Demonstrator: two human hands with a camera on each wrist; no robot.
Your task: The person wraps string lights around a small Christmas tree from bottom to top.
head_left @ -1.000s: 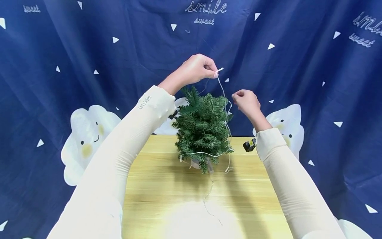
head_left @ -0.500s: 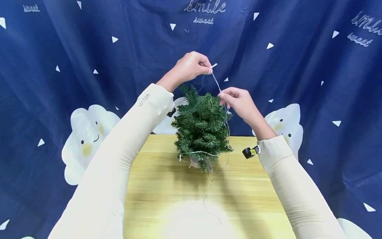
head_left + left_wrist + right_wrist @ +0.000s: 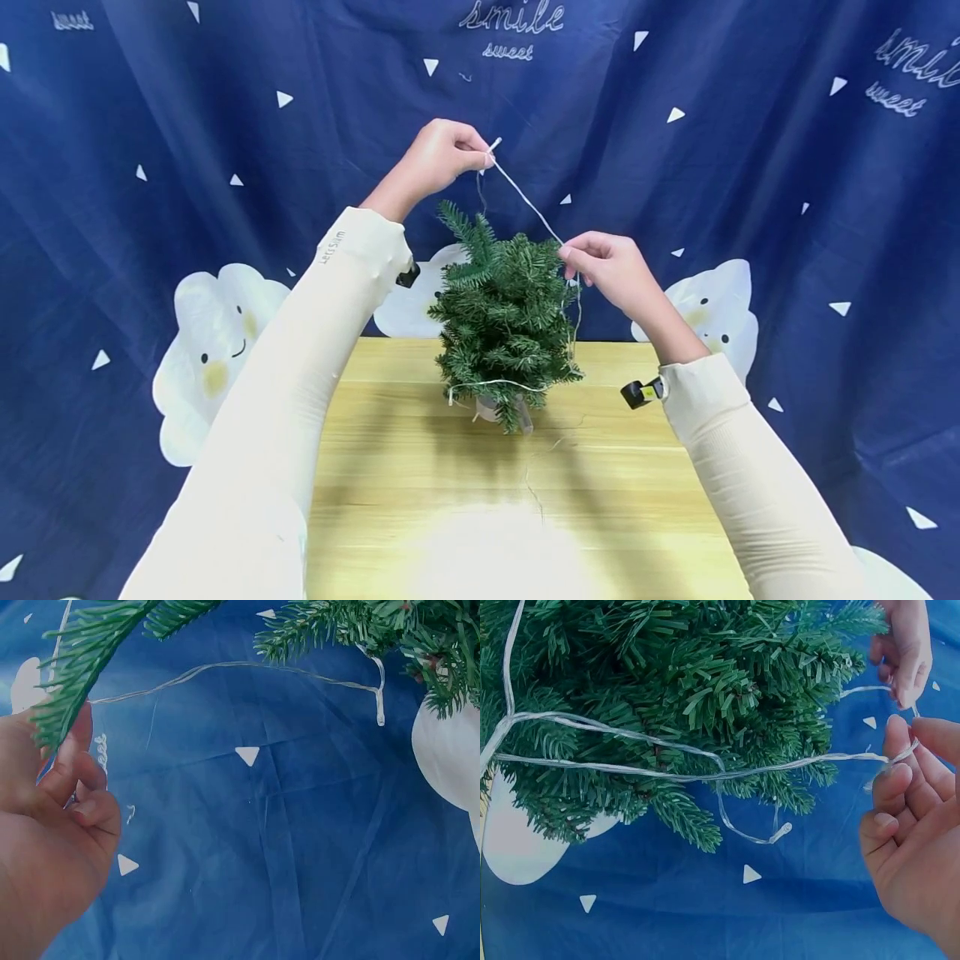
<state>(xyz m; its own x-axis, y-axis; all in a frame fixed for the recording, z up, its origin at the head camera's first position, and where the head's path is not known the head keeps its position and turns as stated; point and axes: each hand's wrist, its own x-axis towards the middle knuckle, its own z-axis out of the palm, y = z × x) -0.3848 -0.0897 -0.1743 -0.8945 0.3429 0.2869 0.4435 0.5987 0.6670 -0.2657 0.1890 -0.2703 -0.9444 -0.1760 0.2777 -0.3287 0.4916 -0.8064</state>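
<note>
A small green artificial Christmas tree stands on the wooden table, its base mostly hidden by branches. A white string of lights runs around its lower branches and up its right side. Above the treetop my left hand pinches the string close to a small bulb. At the tree's upper right my right hand pinches the same string, and a straight length slants between both hands. In the right wrist view the string crosses the branches to my right fingertips. In the left wrist view it stretches from behind my left fingers toward the tree.
A loose, thin tail of the string lies on the wooden table in front of the tree. Behind hangs a dark blue curtain with white triangles and smiling clouds. Each cuff has a small black camera beside it.
My left hand has moved left and slightly up, drawing the string across the treetop. My right hand has come in from the right and now pinches the string. The tail on the table has shifted.
</note>
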